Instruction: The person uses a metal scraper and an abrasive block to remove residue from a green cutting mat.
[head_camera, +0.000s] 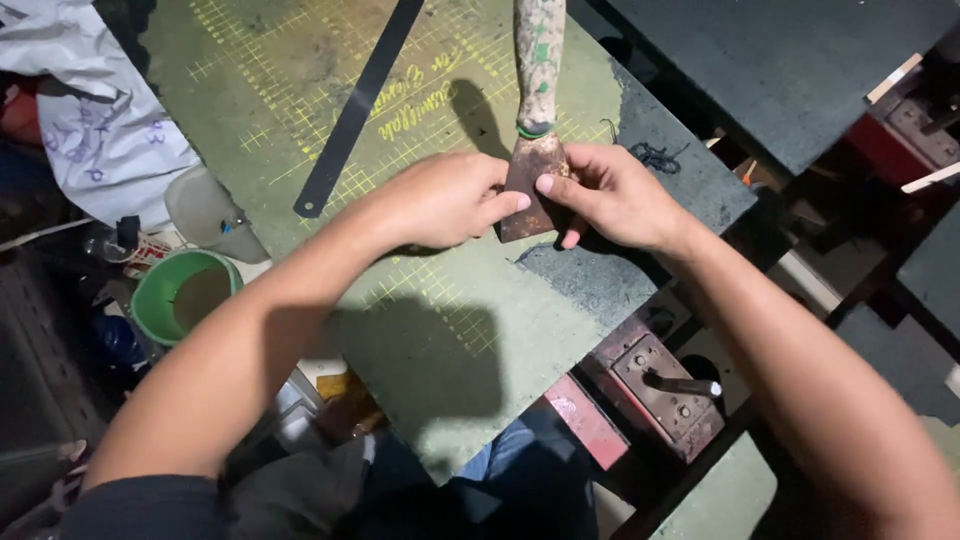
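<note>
Open green cutting mat (300, 80) stretches beyond your left hand (445, 200), with a dark metal strip (355, 110) lying there. Both hands pinch the rusty scraper blade (528, 190) between them; your right hand (615, 195) sits just inside the mat's torn right edge.

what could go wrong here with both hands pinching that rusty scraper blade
The fingertips of the left hand and right hand pinch the rusty brown metal scraper blade near its edges, so a slip might cut them. The paint-spattered handle lies unheld and could swing. The work sits near the worn green cutting mat's torn right edge.
</note>
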